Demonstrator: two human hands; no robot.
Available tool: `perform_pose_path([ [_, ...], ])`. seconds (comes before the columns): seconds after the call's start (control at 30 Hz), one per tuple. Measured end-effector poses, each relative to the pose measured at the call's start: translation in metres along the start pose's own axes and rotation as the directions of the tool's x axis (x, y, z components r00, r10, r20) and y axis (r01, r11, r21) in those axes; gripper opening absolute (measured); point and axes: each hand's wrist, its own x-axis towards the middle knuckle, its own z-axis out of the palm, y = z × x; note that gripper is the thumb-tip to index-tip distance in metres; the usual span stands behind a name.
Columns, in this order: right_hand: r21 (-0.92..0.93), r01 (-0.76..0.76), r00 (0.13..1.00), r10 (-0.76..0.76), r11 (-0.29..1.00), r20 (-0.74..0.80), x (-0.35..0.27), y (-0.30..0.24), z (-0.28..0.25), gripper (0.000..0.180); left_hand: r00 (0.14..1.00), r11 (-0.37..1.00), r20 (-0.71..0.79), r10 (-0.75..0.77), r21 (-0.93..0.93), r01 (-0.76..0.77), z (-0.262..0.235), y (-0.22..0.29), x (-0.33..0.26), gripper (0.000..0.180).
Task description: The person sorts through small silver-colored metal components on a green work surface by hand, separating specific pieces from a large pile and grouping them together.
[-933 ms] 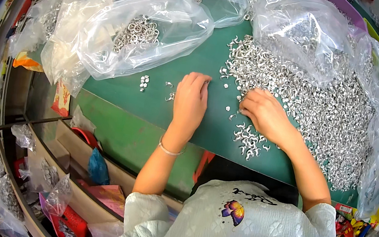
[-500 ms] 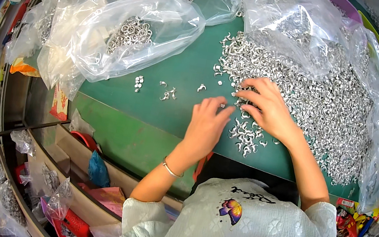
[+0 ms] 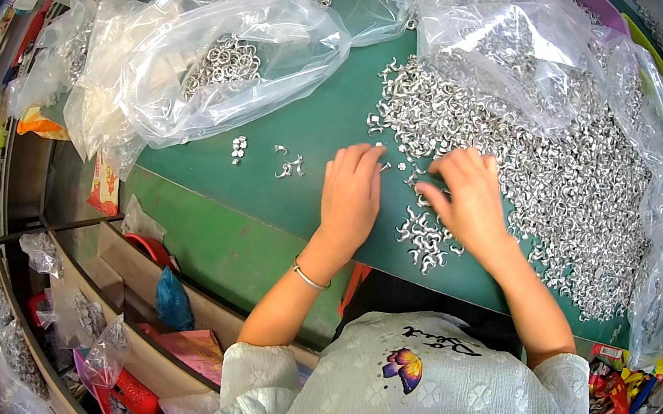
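Both hands rest palm-down on the green surface point(image 3: 260, 222). The left hand point(image 3: 350, 197) lies flat, fingers extended, holding nothing. The right hand point(image 3: 471, 203), fingers loosely spread, touches the pile of small metal pieces point(image 3: 578, 185), which stretches away to its right; whether it grips any cannot be told.

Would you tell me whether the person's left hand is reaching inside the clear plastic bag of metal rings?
No, the left hand lies flat on the green mat, apart from the clear plastic bag.

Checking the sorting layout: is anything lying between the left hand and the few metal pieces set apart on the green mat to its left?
Nothing visible does. The left hand rests flat on the green mat, and only bare mat lies between it and the set-apart pieces. The clear bag sits farther back, off that path.
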Motion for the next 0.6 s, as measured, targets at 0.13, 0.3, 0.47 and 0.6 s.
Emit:
perform_pose_path([
  [0.13,-0.014,-0.027,0.998,0.028,1.000,0.057,-0.004,0.002,0.006,0.016,0.996,0.992,-0.076,-0.043,0.113,0.052,-0.017,0.004,0.002,0.027],
  [0.3,0.079,-0.024,0.999,0.021,0.997,0.033,0.001,0.004,0.001,0.009,0.996,0.981,-0.015,-0.087,0.175,0.088,-0.027,-0.012,-0.006,0.022],
  [0.47,0.336,-0.005,0.997,-0.020,0.942,0.071,0.011,-0.022,0.012,0.009,0.994,0.989,0.000,-0.109,0.105,0.109,-0.023,-0.021,-0.007,0.015],
  [0.6,0.268,0.111,0.992,-0.124,0.957,0.032,0.029,-0.030,0.040,0.006,0.990,0.989,-0.032,-0.140,0.045,0.141,-0.026,-0.021,-0.012,0.017],
])
